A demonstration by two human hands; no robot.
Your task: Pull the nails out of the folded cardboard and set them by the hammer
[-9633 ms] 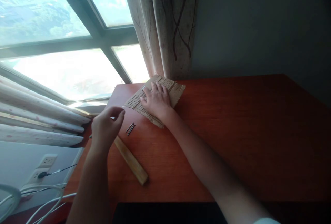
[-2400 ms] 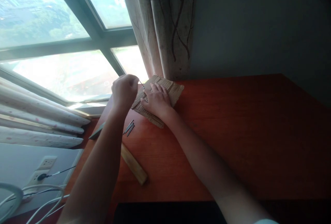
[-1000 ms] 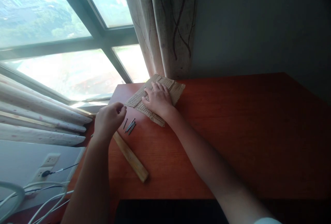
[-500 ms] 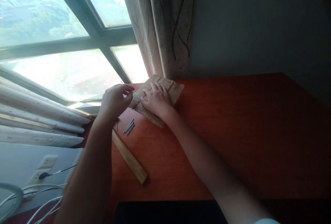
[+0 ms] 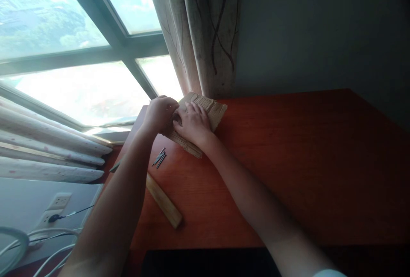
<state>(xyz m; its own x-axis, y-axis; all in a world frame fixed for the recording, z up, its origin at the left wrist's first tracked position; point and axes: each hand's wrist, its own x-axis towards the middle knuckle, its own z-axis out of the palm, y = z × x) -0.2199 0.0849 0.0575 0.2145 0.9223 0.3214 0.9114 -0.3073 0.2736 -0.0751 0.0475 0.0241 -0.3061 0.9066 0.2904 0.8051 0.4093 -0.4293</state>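
The cardboard piece (image 5: 215, 112), perforated with rows of small holes, lies flat at the far left corner of the bench (image 5: 288, 161), close to the curtain (image 5: 205, 33). The right hand (image 5: 193, 124) rests on it, fingers spread and pressing it flat, gripping nothing. The left hand (image 5: 159, 114) is curled closed at the cardboard's left edge, touching it; whether it pinches anything cannot be told. A small cluster of nails (image 5: 159, 157) lies on the bench just beside the cardboard's near corner. A wooden handle (image 5: 164, 201) lies nearer the left edge, partly under the left forearm.
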